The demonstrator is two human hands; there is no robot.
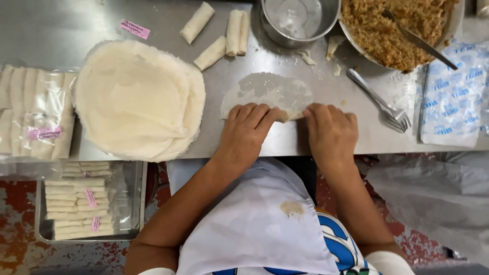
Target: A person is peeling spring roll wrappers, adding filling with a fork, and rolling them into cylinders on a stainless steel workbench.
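At the near edge of the steel worktop (326, 142), both hands lay flat over a thin round wrapper (270, 90), rolling its near side up. The left hand (244, 133) pressed with fingers curled down over the roll; the right hand (331, 133) did the same, and a short stretch of the rolled edge showed between them. Neither grip was shut round anything: both were spread, palms down, bearing on the wrapper.

At nine o'clock from the hands sat the stack of wrappers (137, 102); at twelve, four finished rolls (219, 33) and a metal pot (298, 20); at one o'clock, the bowl of filling (351, 30) with a spoon (420, 40) in it; at three, a fork (379, 102).

The sheet looked thin and damp, so uneven pressure could tear it, or filling could squeeze out at the open ends. The roll sat close to the worktop's edge, and a pull toward six o'clock might drag it off.
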